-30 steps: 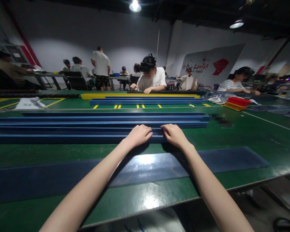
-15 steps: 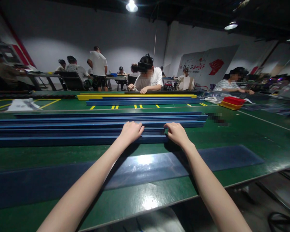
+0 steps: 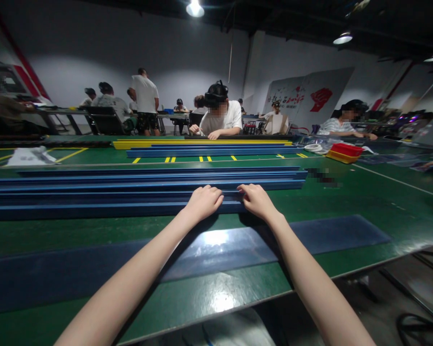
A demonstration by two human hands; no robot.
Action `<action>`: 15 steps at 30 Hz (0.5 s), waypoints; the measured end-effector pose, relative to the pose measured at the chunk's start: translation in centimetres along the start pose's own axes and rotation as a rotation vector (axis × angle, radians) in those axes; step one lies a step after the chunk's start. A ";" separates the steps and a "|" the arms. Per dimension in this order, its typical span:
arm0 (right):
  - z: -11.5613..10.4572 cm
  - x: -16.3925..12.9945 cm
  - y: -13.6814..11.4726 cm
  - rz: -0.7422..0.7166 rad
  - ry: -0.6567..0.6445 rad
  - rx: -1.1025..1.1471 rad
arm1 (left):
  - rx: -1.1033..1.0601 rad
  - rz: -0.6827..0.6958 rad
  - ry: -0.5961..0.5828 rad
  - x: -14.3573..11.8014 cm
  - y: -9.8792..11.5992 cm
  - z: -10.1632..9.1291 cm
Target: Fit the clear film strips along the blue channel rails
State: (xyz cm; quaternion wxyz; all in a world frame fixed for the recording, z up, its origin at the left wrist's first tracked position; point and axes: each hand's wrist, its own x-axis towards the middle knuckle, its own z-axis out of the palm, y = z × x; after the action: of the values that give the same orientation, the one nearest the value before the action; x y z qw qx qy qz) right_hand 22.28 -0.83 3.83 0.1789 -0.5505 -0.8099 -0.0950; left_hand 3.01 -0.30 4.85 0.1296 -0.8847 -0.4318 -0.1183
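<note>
The nearest blue rail [image 3: 94, 209] lies lengthwise on the green table [image 3: 364, 202], in front of more blue rails [image 3: 147, 180]. The left hand [image 3: 203, 203] and right hand [image 3: 256, 201] rest near its right end, fingers curled together over its top edge.

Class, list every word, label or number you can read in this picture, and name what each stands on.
None can be read.
White wall board: red brush-style characters and a red emblem, too blurred to quote.
Green table: a small dark patch, blurred out.
Blue rails under both hands: no markings visible.
</note>
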 end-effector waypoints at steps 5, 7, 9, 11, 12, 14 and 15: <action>0.1 0.0 -0.3 -0.061 -0.015 -0.010 | -0.013 0.000 -0.018 0.0 -0.2 0.2; 0.1 0.0 -0.1 -0.055 -0.013 -0.014 | -0.005 -0.011 -0.021 0.0 -0.3 0.1; 0.0 -0.1 0.1 -0.041 -0.006 -0.023 | 0.008 -0.021 -0.031 0.0 -0.3 0.0; -0.1 -0.1 0.4 -0.024 -0.004 -0.037 | 0.025 -0.036 -0.047 0.1 -0.3 -0.2; -0.1 -0.1 0.5 -0.015 -0.004 -0.042 | 0.034 -0.049 -0.054 0.1 -0.3 -0.3; -0.2 -0.1 0.6 -0.001 -0.003 -0.051 | 0.053 -0.073 -0.065 0.1 -0.4 -0.6; -0.2 -0.1 0.7 0.005 -0.003 -0.054 | 0.061 -0.085 -0.069 0.0 -0.4 -0.7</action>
State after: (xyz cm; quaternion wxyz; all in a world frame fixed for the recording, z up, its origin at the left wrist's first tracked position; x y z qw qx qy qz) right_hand 23.00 -0.76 3.95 0.1631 -0.5571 -0.8060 -0.1157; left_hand 2.66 -0.25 5.54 0.1367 -0.8648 -0.4764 -0.0799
